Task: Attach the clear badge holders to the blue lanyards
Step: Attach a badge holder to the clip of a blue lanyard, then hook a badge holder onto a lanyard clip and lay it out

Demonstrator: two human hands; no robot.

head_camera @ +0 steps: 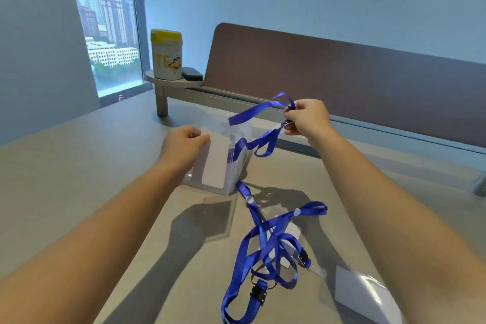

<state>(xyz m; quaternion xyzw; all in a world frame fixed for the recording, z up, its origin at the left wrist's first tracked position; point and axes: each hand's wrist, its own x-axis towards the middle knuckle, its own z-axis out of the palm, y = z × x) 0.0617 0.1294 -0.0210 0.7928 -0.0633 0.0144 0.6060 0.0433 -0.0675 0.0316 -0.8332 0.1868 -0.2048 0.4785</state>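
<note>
Blue lanyard (259, 110) pinched in the raised right hand (306, 117), clear badge holder (214, 163) gripped by the left hand (184, 143).

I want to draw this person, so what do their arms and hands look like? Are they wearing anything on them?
Both forearms are bare, with no sleeves in view. The left hand and the right hand wear no gloves, and no watch, bracelet or ring shows. The fingernails look short and plain. Draw two bare arms reaching forward.

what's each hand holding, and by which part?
Left hand grips a clear badge holder by its top edge; right hand pinches a blue lanyard near its clip end.
</note>
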